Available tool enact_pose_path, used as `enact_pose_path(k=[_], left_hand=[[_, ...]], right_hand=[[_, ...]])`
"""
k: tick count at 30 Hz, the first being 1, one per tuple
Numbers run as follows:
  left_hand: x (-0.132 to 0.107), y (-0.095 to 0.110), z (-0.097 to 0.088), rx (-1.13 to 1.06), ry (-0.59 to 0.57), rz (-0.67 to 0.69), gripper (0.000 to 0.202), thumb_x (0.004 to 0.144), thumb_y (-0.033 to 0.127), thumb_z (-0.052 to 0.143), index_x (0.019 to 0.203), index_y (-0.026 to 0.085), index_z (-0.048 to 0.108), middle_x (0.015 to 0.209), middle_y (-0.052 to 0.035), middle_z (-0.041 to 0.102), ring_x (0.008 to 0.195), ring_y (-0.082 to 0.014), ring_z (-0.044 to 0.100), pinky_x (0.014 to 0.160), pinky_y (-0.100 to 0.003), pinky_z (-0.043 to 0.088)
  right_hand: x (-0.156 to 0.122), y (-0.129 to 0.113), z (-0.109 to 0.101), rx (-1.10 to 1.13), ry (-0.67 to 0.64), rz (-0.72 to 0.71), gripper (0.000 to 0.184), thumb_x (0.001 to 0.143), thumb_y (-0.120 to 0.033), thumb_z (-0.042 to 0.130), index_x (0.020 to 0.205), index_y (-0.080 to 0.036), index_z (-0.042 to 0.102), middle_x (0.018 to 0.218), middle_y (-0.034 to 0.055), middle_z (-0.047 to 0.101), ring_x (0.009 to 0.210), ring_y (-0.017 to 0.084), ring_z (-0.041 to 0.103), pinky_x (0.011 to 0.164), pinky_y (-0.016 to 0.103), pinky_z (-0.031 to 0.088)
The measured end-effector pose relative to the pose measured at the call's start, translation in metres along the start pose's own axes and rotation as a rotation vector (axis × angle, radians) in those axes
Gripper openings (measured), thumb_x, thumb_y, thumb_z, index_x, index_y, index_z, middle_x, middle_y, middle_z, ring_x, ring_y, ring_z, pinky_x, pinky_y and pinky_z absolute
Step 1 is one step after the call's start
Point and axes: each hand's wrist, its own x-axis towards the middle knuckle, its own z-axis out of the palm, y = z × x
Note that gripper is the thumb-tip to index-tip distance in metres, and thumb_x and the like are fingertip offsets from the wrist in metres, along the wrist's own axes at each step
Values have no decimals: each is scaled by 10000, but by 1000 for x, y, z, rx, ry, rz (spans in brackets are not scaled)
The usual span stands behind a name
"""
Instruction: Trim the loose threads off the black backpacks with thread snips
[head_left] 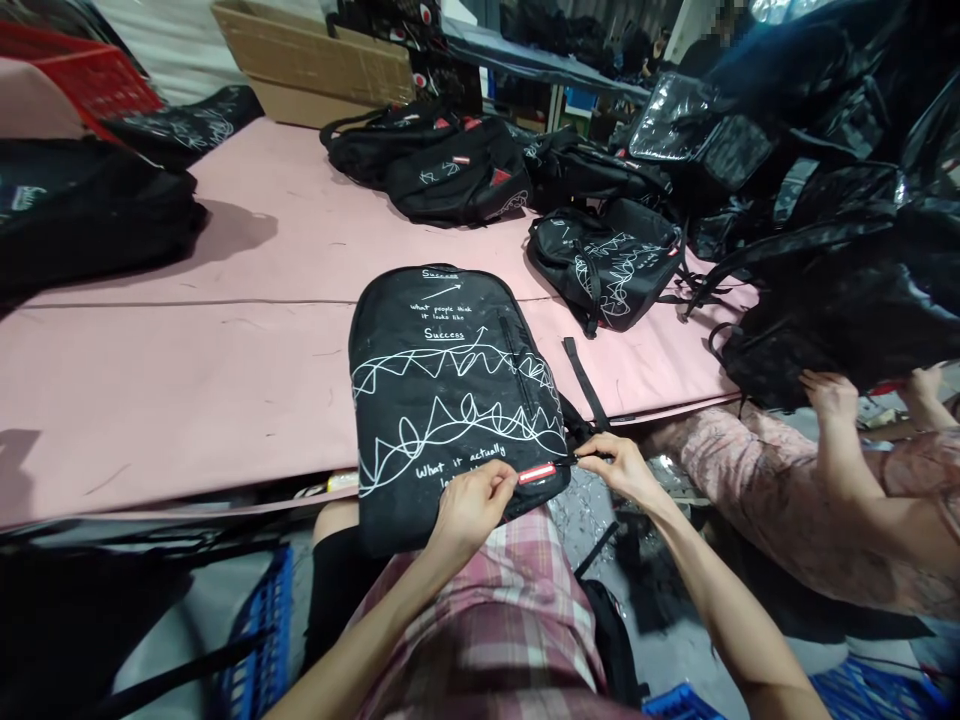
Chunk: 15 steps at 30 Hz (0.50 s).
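Observation:
A black backpack (442,390) with white scribble lines and printed words lies flat, half on the pink table (187,370) and half on my lap. My left hand (476,505) is closed in a pinch on the backpack's lower edge, just left of a small red and white label (538,473). My right hand (619,465) is closed on the bag's right side by the label, pinching something small at the edge, perhaps a zipper pull or strap. A black strap (583,380) sticks out beside it.
Several more black backpacks (457,170) lie at the table's far side and right (607,265). A person in a pink patterned garment (810,490) at right handles a black bag (840,330). Blue crates (259,640) sit on the floor; cardboard boxes (315,60) stand behind.

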Motion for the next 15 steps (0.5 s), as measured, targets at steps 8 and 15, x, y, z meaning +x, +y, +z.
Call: enact_pose_path(k=[8, 15], left_hand=[[-1, 1, -1, 13, -9, -7, 260, 828, 348, 394, 749, 208, 598, 587, 24, 579, 548, -120, 540, 537, -204, 338], [0, 0, -2, 6, -28, -15, 255, 829, 327, 400, 776, 201, 615, 597, 19, 587, 540, -117, 531, 529, -203, 329]], right_hand=[[6, -6, 3, -17, -23, -44, 93, 786, -263, 616, 783, -213, 694, 789, 11, 683, 764, 158, 594, 718, 274, 428], [15, -19, 6, -66, -99, -70, 84, 788, -253, 617, 796, -227, 696, 800, -3, 690, 771, 155, 587, 741, 275, 426]])
